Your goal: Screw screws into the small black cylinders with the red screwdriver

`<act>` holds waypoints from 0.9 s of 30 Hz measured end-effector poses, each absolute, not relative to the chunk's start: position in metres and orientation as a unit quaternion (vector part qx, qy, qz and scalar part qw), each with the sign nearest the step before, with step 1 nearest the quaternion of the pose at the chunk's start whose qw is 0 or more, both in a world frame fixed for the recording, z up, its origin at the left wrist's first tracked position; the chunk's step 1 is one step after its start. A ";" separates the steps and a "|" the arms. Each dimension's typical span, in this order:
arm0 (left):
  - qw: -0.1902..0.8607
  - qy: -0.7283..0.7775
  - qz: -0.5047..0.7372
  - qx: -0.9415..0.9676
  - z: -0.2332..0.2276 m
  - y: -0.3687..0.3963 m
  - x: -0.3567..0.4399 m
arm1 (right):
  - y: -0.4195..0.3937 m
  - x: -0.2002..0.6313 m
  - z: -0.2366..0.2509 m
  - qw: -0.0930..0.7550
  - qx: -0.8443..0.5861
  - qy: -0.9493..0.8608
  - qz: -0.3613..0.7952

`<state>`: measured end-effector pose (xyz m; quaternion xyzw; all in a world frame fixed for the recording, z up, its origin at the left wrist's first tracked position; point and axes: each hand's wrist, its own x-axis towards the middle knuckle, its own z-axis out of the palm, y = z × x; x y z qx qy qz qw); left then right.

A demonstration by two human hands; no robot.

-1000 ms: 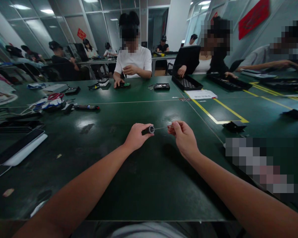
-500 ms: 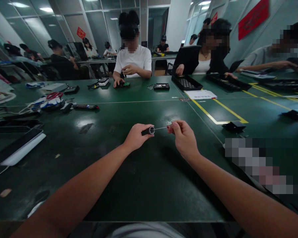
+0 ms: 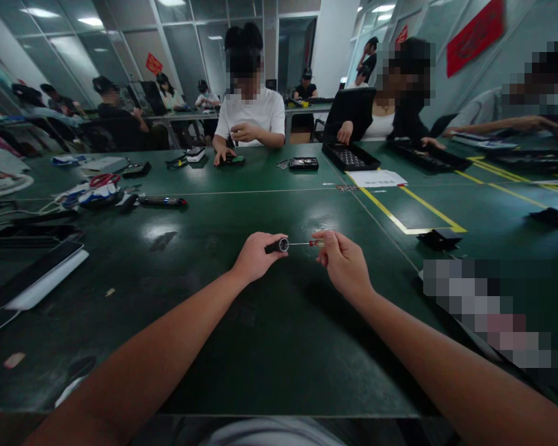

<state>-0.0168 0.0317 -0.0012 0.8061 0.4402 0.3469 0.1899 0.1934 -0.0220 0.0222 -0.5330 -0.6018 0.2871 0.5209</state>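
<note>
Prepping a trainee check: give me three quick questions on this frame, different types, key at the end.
1. Which grip holds the thin-shafted tool?
2. True or false: the left grip is empty.
3. The tool's shaft points from its handle toward: A) the white paper; B) the dark cylinder; C) the yellow tape.

Key:
1. The right grip.
2. False; it holds the dark cylinder.
3. B.
</note>
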 end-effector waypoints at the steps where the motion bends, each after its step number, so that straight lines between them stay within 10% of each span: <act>1: 0.190 0.437 0.346 0.808 -0.001 0.032 -0.017 | -0.022 0.194 0.023 0.511 -0.541 -0.608 0.276; 27: 0.154 0.454 0.331 0.813 -0.001 0.033 -0.018 | -0.019 0.197 0.018 0.490 -0.538 -0.603 0.326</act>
